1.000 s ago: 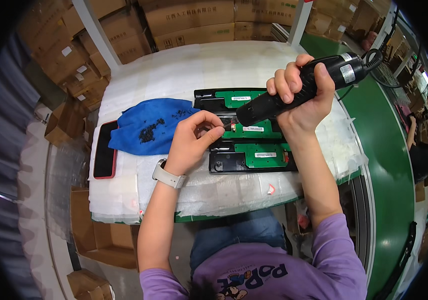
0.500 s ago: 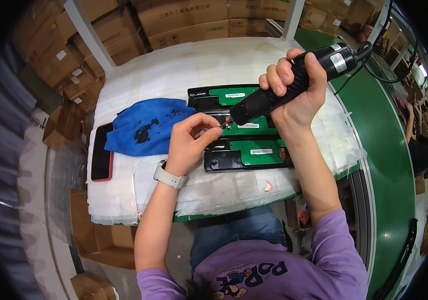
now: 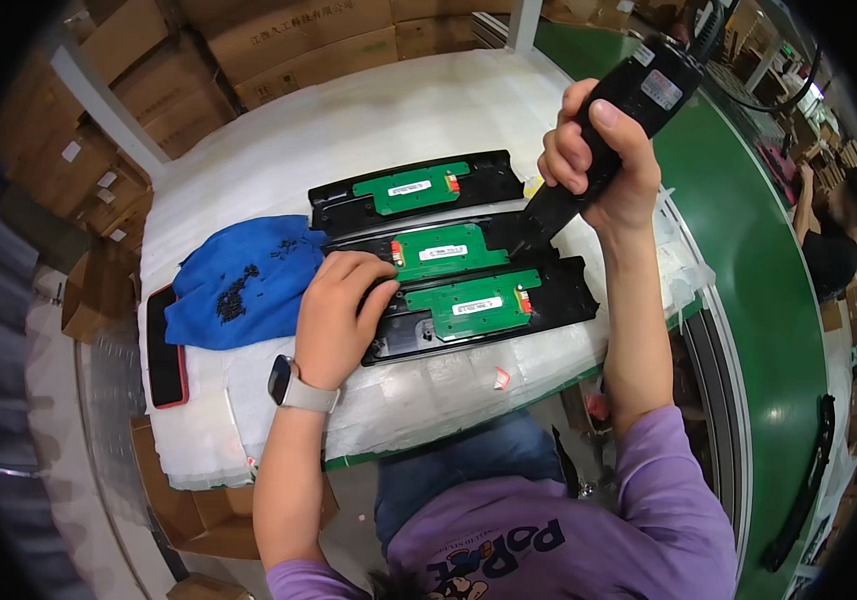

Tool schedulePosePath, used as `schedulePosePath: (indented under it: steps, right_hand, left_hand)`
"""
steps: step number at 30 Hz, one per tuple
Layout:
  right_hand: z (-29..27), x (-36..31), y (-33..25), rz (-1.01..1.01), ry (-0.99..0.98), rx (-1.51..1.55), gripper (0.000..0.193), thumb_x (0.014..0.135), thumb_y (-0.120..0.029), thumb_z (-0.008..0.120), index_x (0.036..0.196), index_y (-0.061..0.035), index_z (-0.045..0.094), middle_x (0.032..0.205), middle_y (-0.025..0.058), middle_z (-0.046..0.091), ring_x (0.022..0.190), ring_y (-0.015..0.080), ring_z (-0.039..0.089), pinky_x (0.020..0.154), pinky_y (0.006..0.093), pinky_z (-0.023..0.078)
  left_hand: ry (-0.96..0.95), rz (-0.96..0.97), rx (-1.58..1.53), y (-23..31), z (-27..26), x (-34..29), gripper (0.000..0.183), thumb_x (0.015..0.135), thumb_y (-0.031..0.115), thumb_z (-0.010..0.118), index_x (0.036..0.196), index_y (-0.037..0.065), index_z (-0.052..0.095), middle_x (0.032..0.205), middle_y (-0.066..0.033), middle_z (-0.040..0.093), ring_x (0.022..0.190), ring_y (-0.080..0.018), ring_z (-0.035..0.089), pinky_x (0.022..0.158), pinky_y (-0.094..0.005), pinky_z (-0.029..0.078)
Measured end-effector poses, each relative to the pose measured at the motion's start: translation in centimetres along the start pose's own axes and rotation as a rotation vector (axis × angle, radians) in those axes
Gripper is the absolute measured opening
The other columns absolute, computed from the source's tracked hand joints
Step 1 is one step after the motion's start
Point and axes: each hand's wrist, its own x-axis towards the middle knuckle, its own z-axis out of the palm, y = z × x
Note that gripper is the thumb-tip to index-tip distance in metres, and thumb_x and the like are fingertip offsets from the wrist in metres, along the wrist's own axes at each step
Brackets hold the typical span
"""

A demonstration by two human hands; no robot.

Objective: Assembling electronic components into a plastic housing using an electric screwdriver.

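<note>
My right hand (image 3: 609, 165) is wrapped round a black electric screwdriver (image 3: 639, 90), tilted with its tip down at the right end of the middle board. My left hand (image 3: 337, 310) rests its fingers on the left end of the middle black panel (image 3: 349, 243), thumb apart from them. This panel carries a green circuit board (image 3: 439, 250) with a white label. A far black panel (image 3: 489, 175) and a near black panel (image 3: 574, 290) lie parallel to it, each with a similar green board. Small black screws (image 3: 237, 292) are heaped on a blue cloth (image 3: 199, 310) left of my left hand.
A phone in a red case (image 3: 167, 350) lies at the left of the white-covered table (image 3: 389, 100). Cardboard boxes (image 3: 299, 50) are stacked behind, and an open carton (image 3: 219, 520) stands below the left edge. A cable (image 3: 779, 105) trails from the screwdriver. Another person (image 3: 834, 235) is at far right.
The screwdriver tip has shifted from the middle board's left end to its right end. My left hand has left the tip and come down on the panel's left end. The view has shifted.
</note>
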Motion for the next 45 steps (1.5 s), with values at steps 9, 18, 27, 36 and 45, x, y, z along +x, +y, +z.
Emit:
schedulePosePath:
  steps: [9, 18, 27, 36, 45]
  right_hand:
    - [0.5, -0.2, 0.6, -0.050, -0.052, -0.133, 0.024, 0.080, -0.021, 0.052, 0.088, 0.0015, 0.047, 0.050, 0.0033, 0.041, 0.037, 0.0110, 0.038, 0.039, 0.0257, 0.032]
    - [0.9, -0.2, 0.8, -0.034, -0.019, -0.131, 0.023, 0.079, -0.020, 0.053, 0.085, 0.0019, 0.047, 0.049, 0.0037, 0.041, 0.036, 0.0112, 0.037, 0.038, 0.0254, 0.031]
    - [0.8, -0.2, 1.5, 0.038, -0.130, -0.119, 0.022, 0.077, -0.019, 0.056, 0.079, -0.0003, 0.045, 0.051, 0.0031, 0.041, 0.037, 0.0092, 0.036, 0.036, 0.0226, 0.029]
    - [0.7, -0.9, 1.7, 0.005, -0.223, -0.166, 0.027, 0.077, -0.020, 0.061, 0.080, 0.0005, 0.043, 0.048, 0.0027, 0.040, 0.035, 0.0084, 0.035, 0.035, 0.0211, 0.029]
    - [-1.0, 0.0, -0.8, -0.137, 0.303, -0.402, 0.039, 0.086, -0.028, 0.051, 0.108, 0.0038, 0.047, 0.056, -0.0023, 0.038, 0.041, 0.0083, 0.036, 0.048, 0.0236, 0.034]
  left_hand:
    - [-0.039, -0.054, -0.041, 0.5, 0.0, 0.3, 0.007, 0.075, 0.004, 0.062, 0.080, -0.001, 0.062, 0.084, -0.0113, 0.062, 0.082, -0.0273, 0.057, 0.074, -0.0322, 0.044]
    - [-0.039, -0.063, -0.029, 0.5, 0.0, 0.3, 0.007, 0.075, 0.004, 0.062, 0.080, -0.001, 0.063, 0.084, -0.0117, 0.062, 0.081, -0.0273, 0.058, 0.073, -0.0319, 0.045]
    - [-0.016, -0.075, -0.047, 0.2, 0.0, 0.3, 0.006, 0.073, 0.005, 0.064, 0.078, 0.001, 0.065, 0.079, -0.0100, 0.060, 0.076, -0.0262, 0.055, 0.067, -0.0328, 0.044]
    - [-0.046, -0.109, -0.022, 0.5, 0.0, 0.3, 0.007, 0.072, 0.004, 0.065, 0.078, 0.001, 0.065, 0.076, -0.0103, 0.060, 0.075, -0.0261, 0.054, 0.065, -0.0325, 0.043]
    - [-0.133, -0.184, -0.037, 1.1, -0.4, 1.0, 0.008, 0.072, 0.002, 0.064, 0.080, -0.001, 0.063, 0.081, -0.0138, 0.062, 0.081, -0.0267, 0.058, 0.072, -0.0313, 0.045]
